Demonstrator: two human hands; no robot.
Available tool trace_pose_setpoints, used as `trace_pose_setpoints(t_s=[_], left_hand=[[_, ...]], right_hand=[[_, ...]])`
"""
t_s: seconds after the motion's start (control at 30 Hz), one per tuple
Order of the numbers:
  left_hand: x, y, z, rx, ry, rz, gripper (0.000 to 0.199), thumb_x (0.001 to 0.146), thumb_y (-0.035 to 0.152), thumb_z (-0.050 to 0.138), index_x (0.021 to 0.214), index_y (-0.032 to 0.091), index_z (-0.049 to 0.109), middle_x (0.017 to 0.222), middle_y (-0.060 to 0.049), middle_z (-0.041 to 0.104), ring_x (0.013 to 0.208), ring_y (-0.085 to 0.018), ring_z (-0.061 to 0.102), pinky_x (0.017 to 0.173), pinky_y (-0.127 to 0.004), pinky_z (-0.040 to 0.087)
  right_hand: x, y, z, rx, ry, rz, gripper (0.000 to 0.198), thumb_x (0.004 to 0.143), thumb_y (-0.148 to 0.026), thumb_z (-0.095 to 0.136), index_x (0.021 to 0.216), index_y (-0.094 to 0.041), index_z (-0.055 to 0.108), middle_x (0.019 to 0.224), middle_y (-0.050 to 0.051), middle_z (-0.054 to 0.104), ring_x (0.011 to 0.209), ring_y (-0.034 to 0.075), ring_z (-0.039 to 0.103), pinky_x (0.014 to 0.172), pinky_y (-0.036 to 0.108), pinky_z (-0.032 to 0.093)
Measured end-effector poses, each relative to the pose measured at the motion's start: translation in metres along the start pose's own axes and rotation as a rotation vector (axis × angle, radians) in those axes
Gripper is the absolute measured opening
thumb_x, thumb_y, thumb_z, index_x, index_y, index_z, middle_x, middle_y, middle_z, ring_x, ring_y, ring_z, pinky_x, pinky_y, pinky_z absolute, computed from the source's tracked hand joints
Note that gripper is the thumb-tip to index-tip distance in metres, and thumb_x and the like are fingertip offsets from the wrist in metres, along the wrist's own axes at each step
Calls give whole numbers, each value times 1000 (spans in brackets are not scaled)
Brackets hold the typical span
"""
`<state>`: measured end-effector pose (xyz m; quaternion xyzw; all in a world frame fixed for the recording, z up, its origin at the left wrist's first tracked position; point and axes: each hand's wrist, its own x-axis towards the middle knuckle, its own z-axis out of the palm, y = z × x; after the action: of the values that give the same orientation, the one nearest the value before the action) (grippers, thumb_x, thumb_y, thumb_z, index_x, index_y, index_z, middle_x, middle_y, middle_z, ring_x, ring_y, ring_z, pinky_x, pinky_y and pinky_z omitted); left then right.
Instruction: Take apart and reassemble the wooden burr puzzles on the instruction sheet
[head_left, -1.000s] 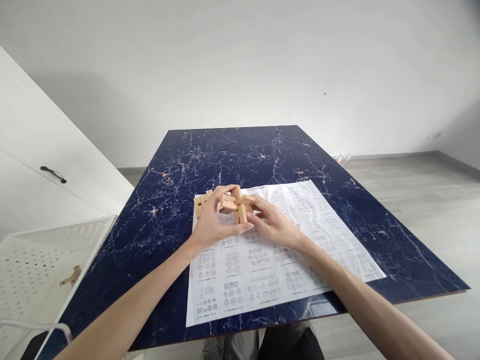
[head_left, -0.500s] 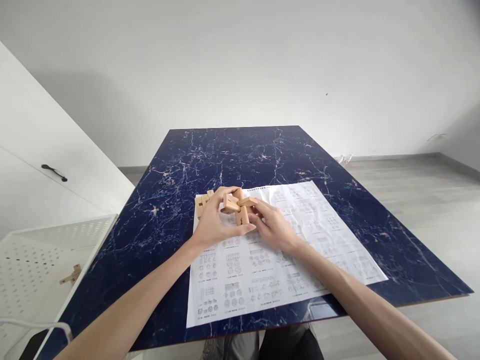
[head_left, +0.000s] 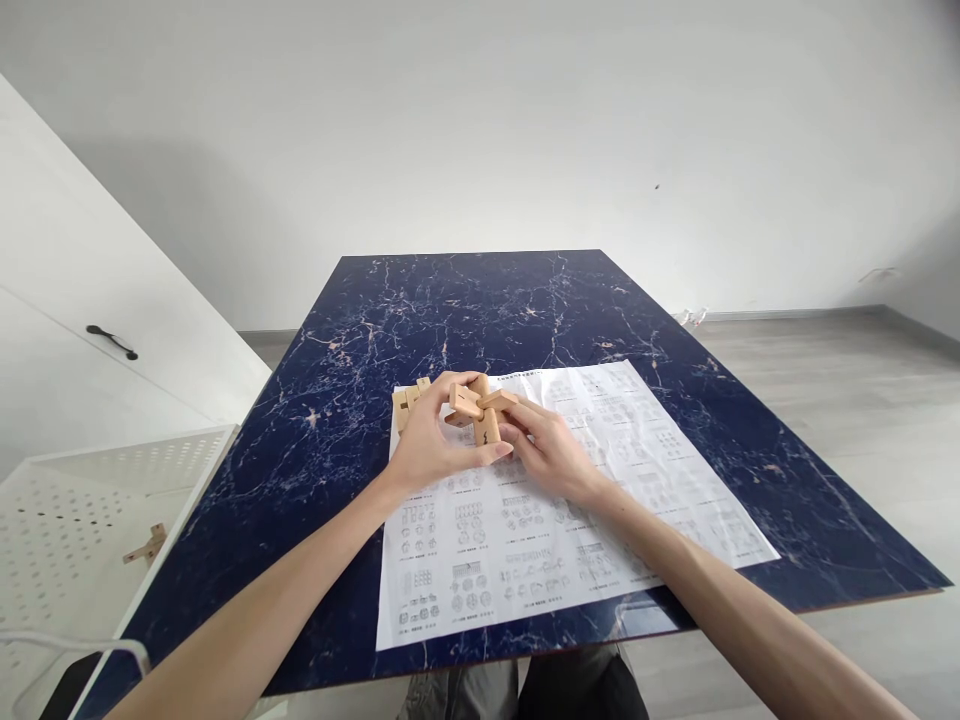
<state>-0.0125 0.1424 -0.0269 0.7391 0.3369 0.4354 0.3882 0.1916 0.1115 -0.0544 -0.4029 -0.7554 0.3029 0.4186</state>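
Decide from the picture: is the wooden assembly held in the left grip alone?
No, the left grip and the right grip hold the wooden assembly from opposite sides.

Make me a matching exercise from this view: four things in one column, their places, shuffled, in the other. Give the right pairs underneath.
Things
1. Wooden block assembly
2. Printed sheet
3. Black handle
4. Small wooden object

Places
A. Inside the white perforated container
B. Held by the left hand and right hand
C. On the front of the white cabinet
D. Spread out on the dark blue tabletop

Right pairs
1-B, 2-D, 3-C, 4-A
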Motion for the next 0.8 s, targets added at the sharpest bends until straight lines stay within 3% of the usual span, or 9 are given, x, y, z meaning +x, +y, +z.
trace_pose_setpoints(t_s=[0.33,0.53,0.8], left_hand=[[1,0,0,-1,1,-1,56,69,41,95,114,24,67,118,-6,67,99,-21,68,71,-29,62],[1,-1,-4,19,-7,3,67,71,45,95,127,25,65,129,-10,66,116,-28,68,85,-37,65],[1,1,-4,15,-13,-10,65,71,47,96,124,25,66,130,-10,67,120,-30,68,87,-39,66]], right_hand=[[2,0,-3,25,-34,-38,24,114,-26,43,99,-22,61,100,6,64,77,18,56,71,35,49],[3,-4,-4,20,-22,-72,34,114,-27,43,81,-23,50,84,1,55,68,15,51,66,32,46],[1,-4,-1,-2,19,-79,30,113,-30,46,84,-23,52,85,2,55,70,17,52,65,33,44]])
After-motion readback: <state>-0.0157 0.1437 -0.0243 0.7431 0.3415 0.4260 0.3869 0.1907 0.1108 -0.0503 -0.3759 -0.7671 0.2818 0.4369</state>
